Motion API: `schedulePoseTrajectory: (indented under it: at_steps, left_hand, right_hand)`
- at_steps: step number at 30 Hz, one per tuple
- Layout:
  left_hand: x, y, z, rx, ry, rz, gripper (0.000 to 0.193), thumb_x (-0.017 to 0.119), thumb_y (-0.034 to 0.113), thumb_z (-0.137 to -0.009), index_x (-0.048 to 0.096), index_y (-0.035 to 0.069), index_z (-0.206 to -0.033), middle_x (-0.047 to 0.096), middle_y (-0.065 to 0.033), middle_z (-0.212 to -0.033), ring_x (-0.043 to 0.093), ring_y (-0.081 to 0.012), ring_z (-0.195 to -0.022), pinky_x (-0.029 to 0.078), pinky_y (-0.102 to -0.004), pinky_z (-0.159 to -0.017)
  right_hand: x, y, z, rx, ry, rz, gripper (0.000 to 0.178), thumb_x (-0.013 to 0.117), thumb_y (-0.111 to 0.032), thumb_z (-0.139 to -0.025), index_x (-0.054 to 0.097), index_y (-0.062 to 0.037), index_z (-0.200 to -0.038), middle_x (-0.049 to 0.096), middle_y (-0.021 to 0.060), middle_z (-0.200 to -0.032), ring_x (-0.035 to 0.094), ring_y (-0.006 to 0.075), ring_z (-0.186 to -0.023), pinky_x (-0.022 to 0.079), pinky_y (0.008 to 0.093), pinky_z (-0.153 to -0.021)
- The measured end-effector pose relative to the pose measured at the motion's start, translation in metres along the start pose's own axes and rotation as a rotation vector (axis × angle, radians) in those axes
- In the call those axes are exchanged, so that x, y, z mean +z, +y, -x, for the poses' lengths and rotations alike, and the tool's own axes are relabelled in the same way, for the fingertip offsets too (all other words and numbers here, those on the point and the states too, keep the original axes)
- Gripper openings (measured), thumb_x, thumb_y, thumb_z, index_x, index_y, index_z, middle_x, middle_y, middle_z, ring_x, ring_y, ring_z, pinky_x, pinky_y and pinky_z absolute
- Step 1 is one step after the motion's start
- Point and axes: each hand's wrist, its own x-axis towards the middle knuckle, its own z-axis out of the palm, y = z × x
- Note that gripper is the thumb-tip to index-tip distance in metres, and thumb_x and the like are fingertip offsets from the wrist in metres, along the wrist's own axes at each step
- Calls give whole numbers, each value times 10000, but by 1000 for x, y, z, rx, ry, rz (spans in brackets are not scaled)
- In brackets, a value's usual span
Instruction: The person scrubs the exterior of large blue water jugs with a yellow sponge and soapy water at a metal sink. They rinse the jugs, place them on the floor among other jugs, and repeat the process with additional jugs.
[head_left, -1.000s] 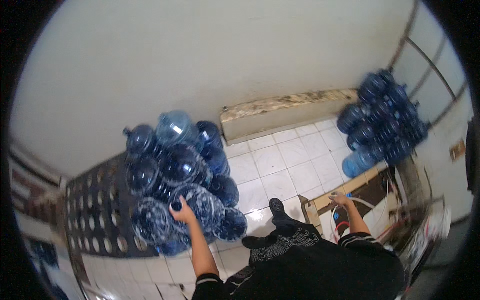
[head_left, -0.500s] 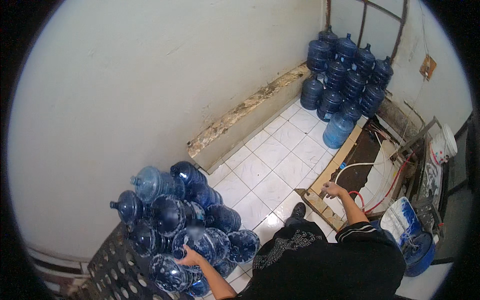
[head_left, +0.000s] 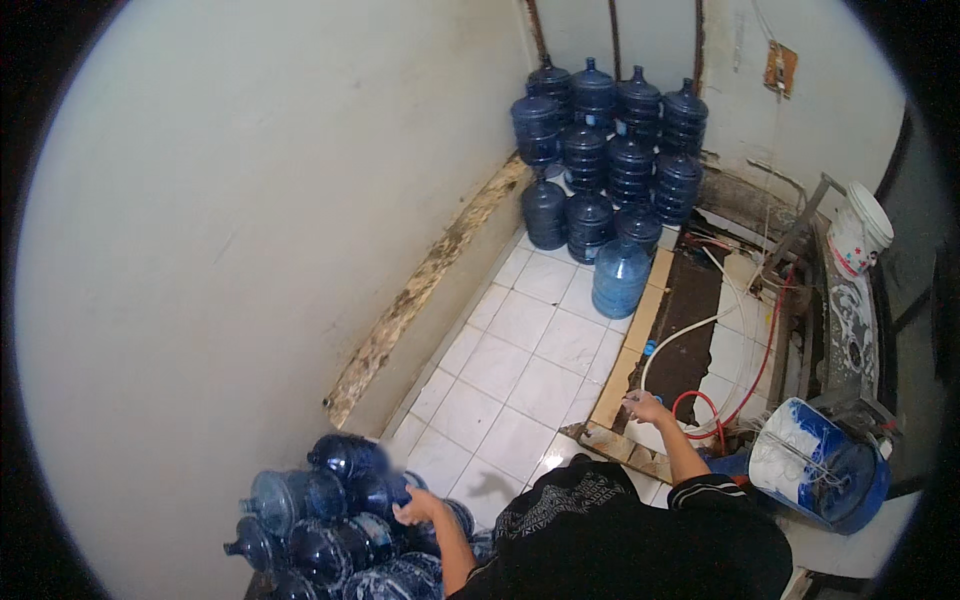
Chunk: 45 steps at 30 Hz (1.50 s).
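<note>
Over the pile of big blue water jugs (head_left: 335,550) at the lower left, my left hand (head_left: 418,506) is open with its fingers apart. It is in front of a jug in the pile; whether it touches that jug I cannot tell. My right hand (head_left: 648,408) hangs over the floor's broken edge, its fingers loosely bent and apart, and I see nothing held in it. The jugs in the near pile lie on their sides, some with whitish smears. One paler jug (head_left: 290,498) lies among them.
Several dark blue jugs (head_left: 585,160) stand stacked in the far corner, with a lighter blue jug (head_left: 620,280) before them. A low ledge (head_left: 430,285) runs along the left wall. On the right are a dug-up trench (head_left: 680,310), a red hose (head_left: 765,355), a white bucket (head_left: 858,230) and a blue-and-white bucket (head_left: 800,455).
The view has swung right and moved forward, so the near pile sits lower and the far stack appears closer. My left hand has moved from the pile's near side toward its right side.
</note>
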Motion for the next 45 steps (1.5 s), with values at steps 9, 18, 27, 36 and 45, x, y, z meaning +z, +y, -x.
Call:
schedulePoseTrajectory:
  at_steps: [9,18,27,36,45]
  left_hand:
    - [101,146,86,290,-482,348,418,641,13,-792,485,-39,-1177,481,-224,-1204,480,-351,-1126,377,-424,-985]
    - [284,226,114,374,-718,411,302,627,-36,-778,535,-41,-1066,552,-157,-1042,538,-269,-981,424,-375,-902]
    - [442,361,274,671,-1385,403,290,639,-50,-771,551,-22,-1046,573,-104,-976,553,-204,-881,456,-334,-838]
    - [456,428,501,1156,-2025,104,375,731,113,-737,579,7,-1063,627,-150,-1024,617,-275,-937,493,-371,-834]
    - [489,459,648,1926,-1918,-628,709,764,363,-700,457,22,-1240,528,-197,-1248,497,-352,-1187,436,-439,-972]
  right_hand:
    - [-42,-14,-56,-174,322,-437,253,562,-140,-889,564,26,-1080,633,73,-799,607,135,-657,492,270,-586]
    - [-87,-67,-122,-95,567,-484,211,544,-82,-885,593,47,-1045,646,95,-812,644,161,-719,517,306,-617]
    - [-119,-87,-161,-21,779,-588,152,534,-70,-924,553,6,-1055,619,74,-837,619,137,-669,531,272,-606]
    - [-145,-124,-187,41,994,-859,234,563,-145,-925,562,-34,-1131,649,59,-873,624,122,-705,507,256,-618]
    - [-193,-121,-278,145,1042,-1005,242,566,-123,-912,561,-28,-1135,646,51,-865,609,107,-702,473,241,-582]
